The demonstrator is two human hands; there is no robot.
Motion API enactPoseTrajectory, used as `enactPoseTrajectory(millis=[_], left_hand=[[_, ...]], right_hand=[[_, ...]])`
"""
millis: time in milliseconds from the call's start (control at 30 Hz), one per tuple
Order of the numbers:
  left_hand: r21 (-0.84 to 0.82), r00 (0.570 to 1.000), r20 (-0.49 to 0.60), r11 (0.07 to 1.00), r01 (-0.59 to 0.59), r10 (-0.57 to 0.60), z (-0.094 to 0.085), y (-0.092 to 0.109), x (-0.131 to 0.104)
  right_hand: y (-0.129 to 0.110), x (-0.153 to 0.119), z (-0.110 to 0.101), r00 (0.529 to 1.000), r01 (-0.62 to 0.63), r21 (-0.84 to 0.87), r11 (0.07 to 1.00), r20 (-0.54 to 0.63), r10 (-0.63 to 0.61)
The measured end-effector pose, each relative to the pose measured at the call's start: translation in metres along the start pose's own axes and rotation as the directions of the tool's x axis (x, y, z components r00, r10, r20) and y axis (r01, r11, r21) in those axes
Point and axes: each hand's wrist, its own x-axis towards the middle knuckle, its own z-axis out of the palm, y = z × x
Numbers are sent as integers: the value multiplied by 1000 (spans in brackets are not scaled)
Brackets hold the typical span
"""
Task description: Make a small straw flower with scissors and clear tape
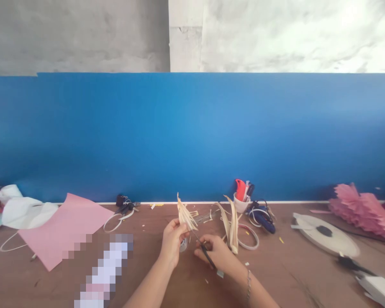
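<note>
Gripping pale straw-coloured bundle of dried, husk-like strips point(184, 214) in left hand point(173, 240), fanned upward above brown worktop point(269, 265). Holding slim dark metal scissors point(207, 256) in right hand point(218, 253), pointed toward bundle's base. Looks light, dry, stiffish, likely to split under hard bending. Best pinched low at gathered base, off frayed tips.

Left hand point(172, 241) and right hand point(214, 253) sit close together, fingers point(183, 228) curled.

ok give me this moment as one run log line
left hand: holds frayed husk strips | right hand: holds dark-handled scissors | pen cup: upright behind
</note>
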Motion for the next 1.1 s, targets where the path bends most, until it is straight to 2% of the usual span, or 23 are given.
enactPoseTrajectory(millis=[200, 567, 900, 1100], left_hand=[[7, 1000, 4, 1000, -3, 3, -1, -1, 1], [-2, 1000, 1, 1000, 4, -4, 0, 1, -1], [15, 1000, 11, 1000, 24, -24, -2, -3, 0], [21, 999, 23, 999, 24, -25, -2, -4, 0]], right_hand=[[8, 3, -1, 999, 33, -61, 998, -28, -34], [6, 3, -2, 996, 60, -69, 996, -55, -64], [-1, 0, -1, 998, 3, -56, 998, -58, -6], [0, 1, 0, 998, 12, -49, 999, -59, -15]])
